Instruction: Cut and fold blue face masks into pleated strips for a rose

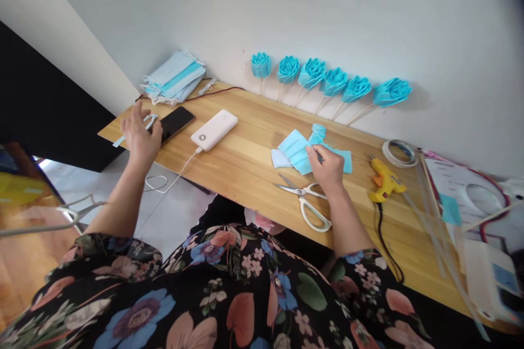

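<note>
right hand [327,168] – fingers pinching blue folded mask piece [301,151] at its edge | left hand [141,133] – fingers spread loose over white strip [148,120], beside phone [176,122]

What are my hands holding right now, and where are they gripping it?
The right hand pinches the pleated blue mask pieces at their right part. The left hand rests by the phone; whether it grips anything cannot be told.

No readable text anywhere. White power bank [214,129] on tabletop [245,169] has small round dark mark near cable end, too small to make out. Phone [175,123] screen dark, blank. Blue face masks [174,77], glue gun [383,185], scissors [305,202]: no lettering visible.
</note>
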Demonstrator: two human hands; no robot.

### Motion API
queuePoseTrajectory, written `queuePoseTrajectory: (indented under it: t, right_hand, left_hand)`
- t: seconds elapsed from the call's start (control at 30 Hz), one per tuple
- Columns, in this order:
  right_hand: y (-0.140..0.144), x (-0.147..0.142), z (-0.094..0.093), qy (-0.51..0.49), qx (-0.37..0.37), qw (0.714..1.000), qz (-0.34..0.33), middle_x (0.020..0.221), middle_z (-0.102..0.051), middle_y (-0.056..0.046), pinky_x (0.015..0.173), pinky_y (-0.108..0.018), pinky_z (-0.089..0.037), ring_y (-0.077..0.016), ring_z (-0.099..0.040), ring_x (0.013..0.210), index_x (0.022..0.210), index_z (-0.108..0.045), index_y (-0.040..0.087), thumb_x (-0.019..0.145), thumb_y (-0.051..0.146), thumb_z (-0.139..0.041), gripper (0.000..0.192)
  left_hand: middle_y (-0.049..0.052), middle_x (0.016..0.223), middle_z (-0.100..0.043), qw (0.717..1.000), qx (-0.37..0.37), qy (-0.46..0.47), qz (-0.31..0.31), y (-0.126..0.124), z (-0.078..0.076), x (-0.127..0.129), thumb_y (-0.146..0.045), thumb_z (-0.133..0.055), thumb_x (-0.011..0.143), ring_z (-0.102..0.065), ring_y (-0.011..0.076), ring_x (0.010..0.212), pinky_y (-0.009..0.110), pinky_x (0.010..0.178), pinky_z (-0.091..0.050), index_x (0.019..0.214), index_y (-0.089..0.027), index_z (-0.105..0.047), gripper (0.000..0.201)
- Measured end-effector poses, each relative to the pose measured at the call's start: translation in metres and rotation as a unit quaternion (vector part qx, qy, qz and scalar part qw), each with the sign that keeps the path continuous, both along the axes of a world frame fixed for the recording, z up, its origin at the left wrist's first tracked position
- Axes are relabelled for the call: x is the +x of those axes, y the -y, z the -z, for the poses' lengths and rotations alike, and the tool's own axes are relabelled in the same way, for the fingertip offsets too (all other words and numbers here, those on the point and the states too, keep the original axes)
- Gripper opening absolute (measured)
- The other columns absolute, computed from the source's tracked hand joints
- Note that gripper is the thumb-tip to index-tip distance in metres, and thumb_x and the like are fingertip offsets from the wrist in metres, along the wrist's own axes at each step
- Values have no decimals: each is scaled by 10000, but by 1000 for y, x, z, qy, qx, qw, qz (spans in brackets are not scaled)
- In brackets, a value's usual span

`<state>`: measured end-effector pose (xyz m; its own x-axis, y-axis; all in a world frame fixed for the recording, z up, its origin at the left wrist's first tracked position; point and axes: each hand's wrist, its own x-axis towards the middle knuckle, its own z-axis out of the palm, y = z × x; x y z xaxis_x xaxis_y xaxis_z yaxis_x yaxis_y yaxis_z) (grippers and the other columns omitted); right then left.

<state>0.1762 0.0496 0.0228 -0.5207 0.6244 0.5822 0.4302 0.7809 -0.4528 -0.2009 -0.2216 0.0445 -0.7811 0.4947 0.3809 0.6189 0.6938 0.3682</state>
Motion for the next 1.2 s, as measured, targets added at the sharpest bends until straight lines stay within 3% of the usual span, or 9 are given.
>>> queuePoseTrajectory:
  t: [0.1,0.23,0.6,0.77,0.9,0.97,1.07,1.13,1.2]
  right_hand:
    - [0,0,-1,1,-8,1000,3,531,-528,4,564,-274,-314,-124,-416,517,663,-613,194,949,478,-497,420]
    - [1,0,-3,1,-21,1000,11,528,-525,2,564,-277,-312,-126,-404,517,656,-608,195,947,503,-488,441]
    - [1,0,-2,0,-16,1000,9,533,-530,-3,570,-282,-315,-127,-403,519,650,-600,197,947,499,-485,439]
    - [1,-2,-1,-9,-11,1000,-8,540,-549,-9,567,-279,-319,-127,-425,516,652,-608,194,943,488,-495,429]
    - [2,-1,-3,-13,-23,1000,-5,541,-541,-4,567,-281,-327,-125,-434,519,664,-622,190,933,493,-508,421]
    - [1,1,-3,-34,-46,998,4,536,-511,9,564,-276,-328,-120,-430,527,672,-627,186,919,502,-531,413]
    - [-4,2,0,-128,-124,984,16,549,-445,30,544,-262,-329,-111,-399,535,684,-620,183,887,555,-572,426]
    - [-8,1,3,-226,-187,956,23,574,-422,34,522,-256,-337,-108,-380,535,688,-596,187,861,609,-584,456]
    - [-12,-1,6,-306,-232,923,31,594,-415,32,502,-256,-346,-108,-373,533,684,-563,195,832,654,-591,483]
  left_hand:
    - [133,1421,-596,999,26,-23,-6,13,6,24,-306,-440,903,-452,275,1402,510,1218,-145,1508,-111,-305,650]
    - [157,1433,-580,1000,-3,20,20,22,8,43,-308,-458,885,-426,333,1413,570,1202,-98,1537,-149,-306,688]
    - [165,1329,-652,999,-40,30,22,5,13,37,-362,-379,943,-491,346,1339,566,1189,-70,1524,-90,-352,642]
    - [161,1321,-661,993,-55,79,64,-44,-22,23,-410,-392,957,-491,347,1344,586,1179,-75,1481,-125,-424,597]
    - [126,1449,-568,979,75,80,173,-99,-58,48,-432,-412,965,-430,296,1403,539,1198,-126,1463,-159,-457,570]
    - [102,1475,-546,928,154,148,305,-128,-65,77,-498,-473,943,-419,271,1414,489,1192,-219,1464,-213,-454,593]
    - [121,1439,-569,802,222,317,455,-169,-57,124,-557,-521,920,-475,281,1377,474,1159,-307,1464,-207,-435,652]
    - [132,1443,-555,726,258,441,459,-194,-44,152,-548,-487,950,-514,282,1344,472,1141,-341,1485,-196,-403,645]
    - [98,1389,-592,643,263,563,447,-214,-31,173,-624,-424,963,-541,296,1322,504,1113,-371,1487,-282,-401,627]
